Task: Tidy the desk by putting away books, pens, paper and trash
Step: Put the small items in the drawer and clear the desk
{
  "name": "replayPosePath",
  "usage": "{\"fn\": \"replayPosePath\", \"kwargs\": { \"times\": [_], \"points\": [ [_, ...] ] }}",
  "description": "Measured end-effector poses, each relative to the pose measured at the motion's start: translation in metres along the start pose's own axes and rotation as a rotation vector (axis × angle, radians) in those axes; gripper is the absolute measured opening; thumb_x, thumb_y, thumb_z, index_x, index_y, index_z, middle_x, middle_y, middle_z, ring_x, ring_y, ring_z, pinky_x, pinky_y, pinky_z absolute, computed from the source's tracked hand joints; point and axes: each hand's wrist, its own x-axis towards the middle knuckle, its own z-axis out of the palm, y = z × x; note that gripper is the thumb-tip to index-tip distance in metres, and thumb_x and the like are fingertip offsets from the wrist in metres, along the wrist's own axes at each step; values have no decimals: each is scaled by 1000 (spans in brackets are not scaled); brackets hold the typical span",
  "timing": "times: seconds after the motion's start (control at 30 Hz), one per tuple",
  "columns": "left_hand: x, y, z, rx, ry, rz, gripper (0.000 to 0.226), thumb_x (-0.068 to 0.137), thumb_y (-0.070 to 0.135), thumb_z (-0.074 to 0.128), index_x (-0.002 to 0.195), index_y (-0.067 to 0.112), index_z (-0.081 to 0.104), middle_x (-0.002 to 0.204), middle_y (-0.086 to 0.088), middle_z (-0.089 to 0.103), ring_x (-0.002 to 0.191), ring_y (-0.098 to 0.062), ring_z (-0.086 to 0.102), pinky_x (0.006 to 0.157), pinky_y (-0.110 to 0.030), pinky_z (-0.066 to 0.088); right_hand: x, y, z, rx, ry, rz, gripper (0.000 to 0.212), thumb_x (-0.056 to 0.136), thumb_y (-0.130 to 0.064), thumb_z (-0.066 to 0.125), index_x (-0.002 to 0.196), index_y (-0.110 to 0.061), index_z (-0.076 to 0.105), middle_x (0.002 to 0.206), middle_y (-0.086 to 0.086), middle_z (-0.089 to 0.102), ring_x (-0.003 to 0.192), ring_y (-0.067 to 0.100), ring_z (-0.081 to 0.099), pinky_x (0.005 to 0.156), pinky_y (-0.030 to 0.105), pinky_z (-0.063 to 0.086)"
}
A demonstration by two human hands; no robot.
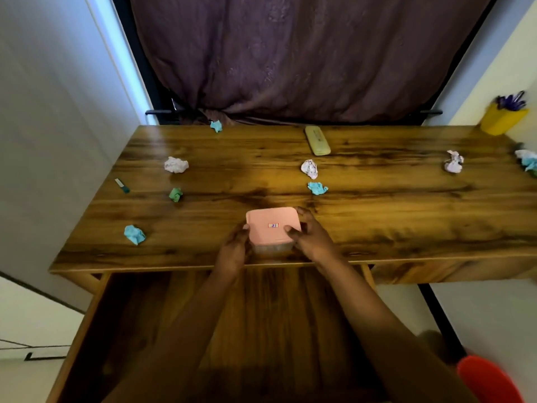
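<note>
Both hands on the pink-lidded box (271, 225), centre frame at the desk's (377, 216) near edge. Left hand (234, 248) grips the box's left side, fingers curled round it, thumb at the lid edge. Right hand (312, 237) grips the right side, thumb on top of the lid, fingers wrapped round the far corner. Box body under the lid looks clear; contents can't tell. Crumpled paper is scattered on the desk: whitish balls at left (176, 164), centre (309, 169) and right (453, 162); blue ones at the far edge (216, 126), centre (317, 188) and lower left (134, 234); a green one (175, 194); a white-blue clump at the right frame edge (527, 161). Small capped item (122, 186) at the left edge, type unclear. Yellow case (317, 140) lies flat, upper centre. Yellow cup (501, 119) with pens, upper right. Drawer (145, 330) open below the desk edge, under the forearms.
</note>
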Motion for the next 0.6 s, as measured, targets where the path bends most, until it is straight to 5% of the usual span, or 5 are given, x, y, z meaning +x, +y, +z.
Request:
{"fn": "replayPosePath", "kwargs": {
  "times": [0.23,0.47,0.6],
  "points": [
    [-102,-62,8,112,-217,-117,21,94,16,52,106,31,57,107,7,65,95,-5,61,69,-16,52,-99,63,-61,34,-131,109,47,89,-18,61,132,-28,44,124,0,58,114,17,55,91,36,51],
    [-134,-127,28,546,-394,-284,39,94,17,54,132,21,44,133,-3,55,116,-16,53,98,-31,46,-146,124,-83,-486,-339,228,55,93,-22,55,142,-20,29,142,6,44,127,24,47,106,36,41],
    [-144,-151,38,919,-405,-170,51,96,31,49,143,22,31,140,-1,49,127,-21,48,104,-32,39,-167,139,-77,-763,-305,183,66,99,-30,42,150,-18,2,146,7,38,129,22,46,104,32,39]
  ]
}}
